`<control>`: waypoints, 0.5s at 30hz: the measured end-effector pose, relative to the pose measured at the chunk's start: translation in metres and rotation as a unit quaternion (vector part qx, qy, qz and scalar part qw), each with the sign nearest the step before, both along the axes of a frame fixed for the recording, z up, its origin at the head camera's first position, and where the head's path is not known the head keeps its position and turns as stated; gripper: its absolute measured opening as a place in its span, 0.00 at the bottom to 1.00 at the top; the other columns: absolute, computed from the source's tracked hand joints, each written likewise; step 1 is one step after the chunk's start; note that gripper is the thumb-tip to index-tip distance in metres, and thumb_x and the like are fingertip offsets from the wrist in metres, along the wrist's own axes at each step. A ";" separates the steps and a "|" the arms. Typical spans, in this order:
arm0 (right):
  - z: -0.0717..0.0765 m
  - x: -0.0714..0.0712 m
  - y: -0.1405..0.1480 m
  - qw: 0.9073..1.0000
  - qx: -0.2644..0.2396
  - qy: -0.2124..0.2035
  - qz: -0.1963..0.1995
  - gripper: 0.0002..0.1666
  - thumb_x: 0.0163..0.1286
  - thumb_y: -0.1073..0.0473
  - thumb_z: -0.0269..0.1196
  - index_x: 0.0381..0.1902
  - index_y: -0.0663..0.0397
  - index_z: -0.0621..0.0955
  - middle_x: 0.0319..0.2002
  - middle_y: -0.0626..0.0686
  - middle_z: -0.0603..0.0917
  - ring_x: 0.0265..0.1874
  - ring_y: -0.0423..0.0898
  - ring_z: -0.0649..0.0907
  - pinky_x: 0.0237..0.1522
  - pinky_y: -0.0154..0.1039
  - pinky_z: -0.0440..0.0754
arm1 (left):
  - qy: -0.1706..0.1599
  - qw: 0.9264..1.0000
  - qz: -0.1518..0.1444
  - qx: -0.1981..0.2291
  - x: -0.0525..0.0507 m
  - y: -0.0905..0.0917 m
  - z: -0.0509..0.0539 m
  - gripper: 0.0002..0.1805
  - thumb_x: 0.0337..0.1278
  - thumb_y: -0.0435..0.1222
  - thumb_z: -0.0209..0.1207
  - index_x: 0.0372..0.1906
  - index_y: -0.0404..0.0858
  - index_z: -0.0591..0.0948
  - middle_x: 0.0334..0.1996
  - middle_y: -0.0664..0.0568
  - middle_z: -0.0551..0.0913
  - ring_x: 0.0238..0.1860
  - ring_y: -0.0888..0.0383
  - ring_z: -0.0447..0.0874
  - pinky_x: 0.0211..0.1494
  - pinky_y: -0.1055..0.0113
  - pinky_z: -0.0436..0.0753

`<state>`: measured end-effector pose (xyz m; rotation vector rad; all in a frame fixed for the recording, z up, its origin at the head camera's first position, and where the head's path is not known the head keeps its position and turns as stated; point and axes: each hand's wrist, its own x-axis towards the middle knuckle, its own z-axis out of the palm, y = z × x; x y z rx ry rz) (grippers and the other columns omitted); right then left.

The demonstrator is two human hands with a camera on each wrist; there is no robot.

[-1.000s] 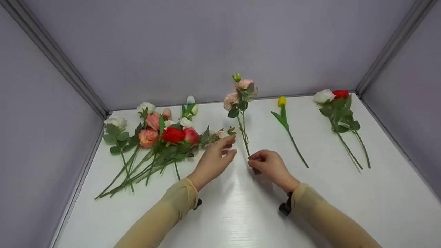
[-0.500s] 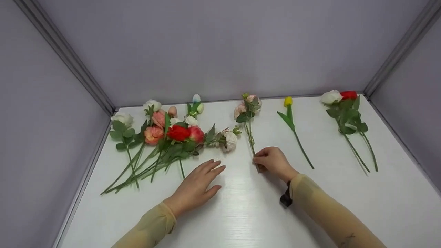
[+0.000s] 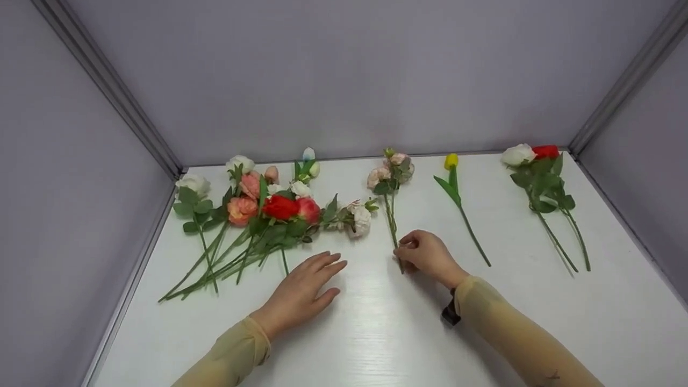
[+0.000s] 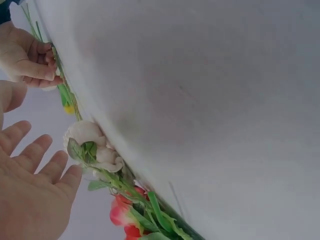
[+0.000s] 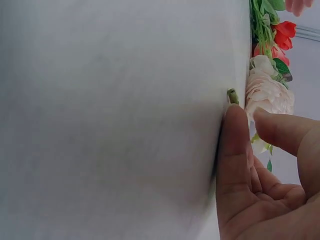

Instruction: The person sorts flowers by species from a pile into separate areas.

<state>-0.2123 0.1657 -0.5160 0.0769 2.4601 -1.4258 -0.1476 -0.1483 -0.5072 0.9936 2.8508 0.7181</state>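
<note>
The right hand point(image 3: 430, 258) is at the lower stem of a pale pink rose spray point(image 3: 391, 172) lying on the table. In the right wrist view, the thumb point(image 5: 282, 129) stands apart from the straight finger beside the cut stem end point(image 5: 232, 96). That finger touches or nearly touches the stem. Palm down, the left hand point(image 3: 301, 287) hovers with spread fingers, holding nothing, near a heap of artificial flowers. A red rose point(image 3: 280, 207), a coral flower point(image 3: 243, 210) and a whitish rose spray point(image 3: 359, 220) lie in this heap.
A yellow tulip point(image 3: 451, 161) lies right of the pink spray. Farther right, a white rose point(image 3: 519, 155) and a red rose point(image 3: 546, 152) lie side by side. Grey panels point(image 3: 344, 70) enclose the white table point(image 3: 365, 344) at the back and sides.
The pink spray has come down from a raised position onto the table. The left hand has drawn back toward the person. The right hand's thumb and fingers have loosened slightly.
</note>
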 end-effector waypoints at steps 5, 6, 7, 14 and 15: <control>0.008 0.000 0.005 0.997 0.047 0.053 -0.002 0.19 0.73 0.53 0.66 0.55 0.59 0.81 0.33 0.55 0.81 0.26 0.48 0.82 0.29 0.39 0.80 | 0.059 0.997 0.040 0.037 -0.008 -0.014 0.002 0.27 0.71 0.41 0.63 0.71 0.45 0.76 0.70 0.52 0.74 0.73 0.51 0.67 0.73 0.49 0.69; 0.009 0.000 0.006 0.997 0.051 0.065 -0.001 0.19 0.74 0.53 0.65 0.55 0.59 0.81 0.33 0.55 0.81 0.27 0.48 0.81 0.30 0.40 0.79 | 0.071 0.995 0.053 0.043 -0.010 -0.018 0.002 0.26 0.70 0.40 0.64 0.70 0.45 0.77 0.69 0.51 0.76 0.72 0.51 0.69 0.72 0.50 0.71; 0.011 0.001 0.005 0.996 0.056 0.075 0.001 0.19 0.74 0.53 0.65 0.56 0.59 0.81 0.34 0.54 0.81 0.28 0.48 0.81 0.32 0.40 0.79 | 0.081 0.993 0.067 0.048 -0.013 -0.023 0.003 0.25 0.70 0.39 0.64 0.69 0.44 0.78 0.67 0.51 0.77 0.70 0.51 0.71 0.71 0.50 0.73; 0.021 0.013 -0.012 0.976 0.105 0.176 0.077 0.20 0.75 0.54 0.65 0.59 0.60 0.81 0.46 0.54 0.83 0.43 0.50 0.81 0.45 0.47 0.81 | 0.115 0.975 0.186 0.044 -0.037 -0.073 0.006 0.19 0.69 0.34 0.63 0.62 0.41 0.84 0.58 0.49 0.83 0.62 0.47 0.77 0.62 0.48 0.79; 0.023 0.017 -0.017 0.969 0.116 0.196 0.093 0.21 0.75 0.54 0.65 0.59 0.60 0.81 0.48 0.54 0.83 0.45 0.50 0.82 0.46 0.48 0.81 | 0.118 0.971 0.203 0.040 -0.040 -0.083 0.006 0.18 0.68 0.34 0.63 0.61 0.40 0.84 0.57 0.48 0.83 0.61 0.46 0.78 0.61 0.47 0.79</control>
